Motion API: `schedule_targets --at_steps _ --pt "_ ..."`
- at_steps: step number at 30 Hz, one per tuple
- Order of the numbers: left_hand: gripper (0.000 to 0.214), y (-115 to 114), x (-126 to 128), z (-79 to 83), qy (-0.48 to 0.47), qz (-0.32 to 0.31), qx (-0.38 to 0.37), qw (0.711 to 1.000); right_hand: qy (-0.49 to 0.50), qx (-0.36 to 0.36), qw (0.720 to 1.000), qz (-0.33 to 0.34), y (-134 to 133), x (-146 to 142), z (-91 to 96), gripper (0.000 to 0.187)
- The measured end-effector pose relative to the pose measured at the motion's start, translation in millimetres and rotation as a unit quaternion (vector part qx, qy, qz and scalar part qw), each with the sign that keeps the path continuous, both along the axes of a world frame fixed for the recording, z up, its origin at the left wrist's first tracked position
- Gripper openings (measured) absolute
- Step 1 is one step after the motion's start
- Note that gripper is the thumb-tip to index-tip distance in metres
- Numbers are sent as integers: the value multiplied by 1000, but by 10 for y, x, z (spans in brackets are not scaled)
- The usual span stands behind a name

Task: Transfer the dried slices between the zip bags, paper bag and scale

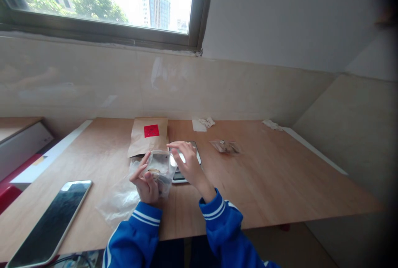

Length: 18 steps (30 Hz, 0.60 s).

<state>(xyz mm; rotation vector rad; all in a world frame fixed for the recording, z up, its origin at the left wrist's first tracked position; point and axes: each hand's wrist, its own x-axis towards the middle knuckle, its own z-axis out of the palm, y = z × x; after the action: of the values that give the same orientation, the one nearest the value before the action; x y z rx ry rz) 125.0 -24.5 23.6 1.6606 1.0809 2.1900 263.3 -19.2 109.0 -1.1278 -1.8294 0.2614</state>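
Observation:
A small clear plastic bag (164,183) is held above the front of the table, with something brownish and hard to make out inside. My left hand (145,185) grips its left side, thumb and fingers bent around the plastic. At the bag's upper right edge, the thumb and forefinger of my right hand (191,166) close on the rim, the other fingers stretched out. Partly hidden beneath my right hand lies a flat silver-and-white kitchen scale (178,176). A larger crumpled clear bag (120,199) lies left of my left hand.
A brown paper bag (137,139) with a red label lies behind the hands. A phone (52,222) rests at the left front. To the right is a small packet of brownish pieces (225,147). Crumpled tissue (207,123) lies by the wall; the wooden table (273,185) ends close to me.

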Motion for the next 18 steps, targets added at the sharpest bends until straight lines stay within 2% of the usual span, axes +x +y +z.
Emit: schedule_targets --at_steps 2,5,8,10,12,14,16,18 --pt "15 2 6 13 -3 1 12 1000 5 3 999 -49 144 78 -190 30" --pt "15 -6 25 36 -11 -4 19 1000 -55 -9 992 -116 350 235 -507 35" --pt "15 -18 40 41 -29 -5 13 999 -111 -36 983 -138 470 361 -730 39" --pt "16 -17 37 30 -32 -6 8 999 -105 -44 984 -138 497 399 -780 36" --pt "16 -8 27 13 -28 -8 7 1000 -67 -50 988 -127 484 398 -745 32" --pt "16 5 18 -2 -28 -6 6 1000 -12 -51 993 -108 432 360 -634 26" --pt "16 15 17 -12 -46 1 4 999 53 -46 994 -86 340 291 -461 22" --pt "20 20 21 -21 -80 -4 -18 997 127 -51 990 -43 222 205 -252 25"
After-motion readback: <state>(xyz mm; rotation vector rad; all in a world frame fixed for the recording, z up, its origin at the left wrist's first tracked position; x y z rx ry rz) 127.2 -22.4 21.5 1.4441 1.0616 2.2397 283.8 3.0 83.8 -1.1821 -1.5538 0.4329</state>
